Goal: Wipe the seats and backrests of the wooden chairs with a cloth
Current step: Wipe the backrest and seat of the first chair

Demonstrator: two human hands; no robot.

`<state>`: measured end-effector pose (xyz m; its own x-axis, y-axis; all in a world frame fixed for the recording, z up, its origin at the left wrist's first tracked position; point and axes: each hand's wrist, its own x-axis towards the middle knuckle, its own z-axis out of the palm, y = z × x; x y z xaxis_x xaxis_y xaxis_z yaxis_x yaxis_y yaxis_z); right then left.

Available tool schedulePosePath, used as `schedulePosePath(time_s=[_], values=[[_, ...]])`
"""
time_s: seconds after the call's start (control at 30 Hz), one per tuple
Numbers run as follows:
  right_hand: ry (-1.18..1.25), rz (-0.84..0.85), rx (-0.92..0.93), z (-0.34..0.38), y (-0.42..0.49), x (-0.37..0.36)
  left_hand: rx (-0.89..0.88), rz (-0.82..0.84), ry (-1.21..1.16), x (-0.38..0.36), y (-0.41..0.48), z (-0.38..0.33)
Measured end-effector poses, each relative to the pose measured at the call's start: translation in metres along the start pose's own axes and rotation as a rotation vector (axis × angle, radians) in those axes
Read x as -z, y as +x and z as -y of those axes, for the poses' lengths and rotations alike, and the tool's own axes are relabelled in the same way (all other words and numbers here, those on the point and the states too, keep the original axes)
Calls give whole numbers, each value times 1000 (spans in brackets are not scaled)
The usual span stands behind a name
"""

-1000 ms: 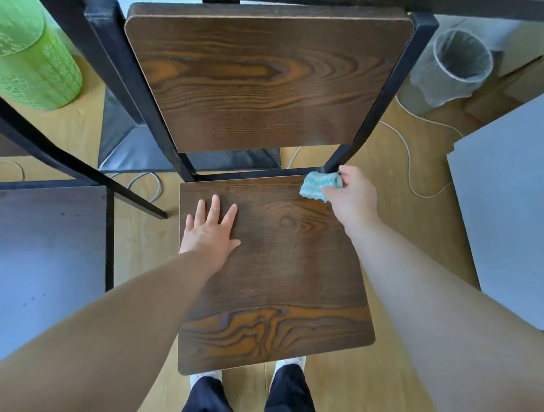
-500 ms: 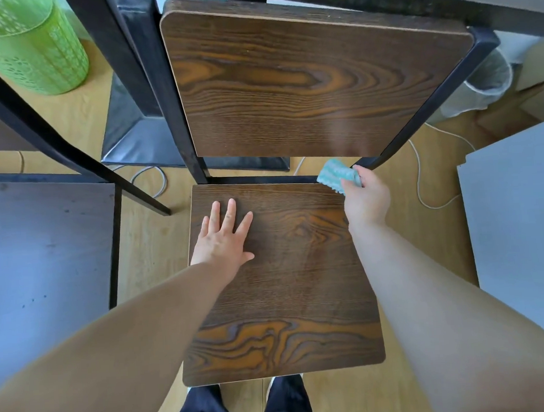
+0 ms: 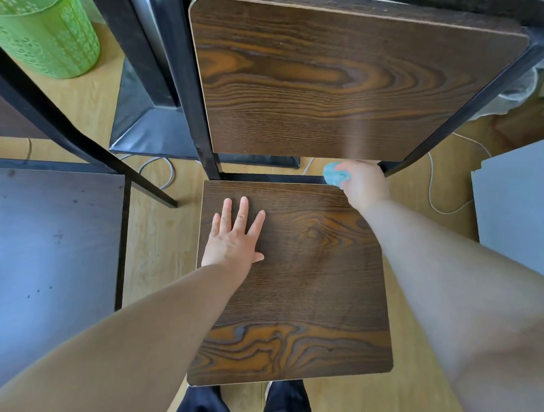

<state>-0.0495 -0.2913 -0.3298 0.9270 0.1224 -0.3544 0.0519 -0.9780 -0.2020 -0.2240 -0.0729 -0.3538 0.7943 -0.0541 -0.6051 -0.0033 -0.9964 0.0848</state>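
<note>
Nearest: 2 legs in dark trousers stand at the front edge of the seat, on a pale wood floor. Both bare forearms reach forward over the chair.

Seat: dark brown wood with orange grain, level, rounded corners. Left hand lies palm down on the left half of the seat, fingers straight and slightly fanned, thumb out to the right, holding nothing.

Right hand is at the rear right corner of the seat, fingers curled round a small bunched turquoise cloth. The cloth sticks out to the left of the fist, over the seat's back edge and just below the bottom edge of the backrest. Hand and cloth are blurred; I cannot tell whether the cloth touches the wood.

Backrest: same grained wood, tilted away, carried between 2 black metal uprights.

To the left, beside the chair: a 2nd dark seat with a black frame, its surface showing a bluish sheen. To the right: a flat grey panel.

Farther: a white cable loops on the floor right of the chair; a dark metal base plate sits behind the left upright. Far left, a green perforated basket. Far right, partly hidden by the frame, a bin with a clear liner.
</note>
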Motion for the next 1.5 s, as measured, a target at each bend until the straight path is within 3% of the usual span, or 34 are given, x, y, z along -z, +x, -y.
schedulePosePath(time_s=[0.13, 0.27, 0.37, 0.8, 0.93, 1.2, 1.5], values=[[-18, 119, -16, 3, 8, 5, -5, 6, 6, -1, 0, 0], [-401, 139, 9, 17, 13, 9, -2, 9, 14, 0, 0, 0], [-530, 182, 63, 25, 17, 5, -1, 11, 23, 0, 0, -1], [-159, 615, -66, 52, 33, 12, 12, 38, 5, -1, 3, -5], [56, 614, -78, 98, 25, -4, 34, 49, 7, 0, 5, -7], [102, 686, 69, 204, 19, -36, 48, 58, -29, -3, 9, -7], [265, 706, -25, 213, 27, -47, 51, 56, -33, -2, 8, -9]])
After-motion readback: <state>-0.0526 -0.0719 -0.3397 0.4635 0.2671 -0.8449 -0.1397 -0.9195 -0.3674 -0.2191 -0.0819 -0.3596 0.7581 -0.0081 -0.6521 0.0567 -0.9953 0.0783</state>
